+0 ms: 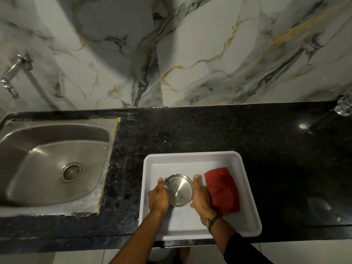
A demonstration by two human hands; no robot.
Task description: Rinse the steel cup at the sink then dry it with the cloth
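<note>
1. Your left hand [158,199] and right hand [200,200] clasp the steel cup [178,190], upturned in the white tray [245,189], beside the red cloth [222,191].
2. Risk: smooth steel could slip during the carry across the surface [190,130] to the sink [55,161].
</note>
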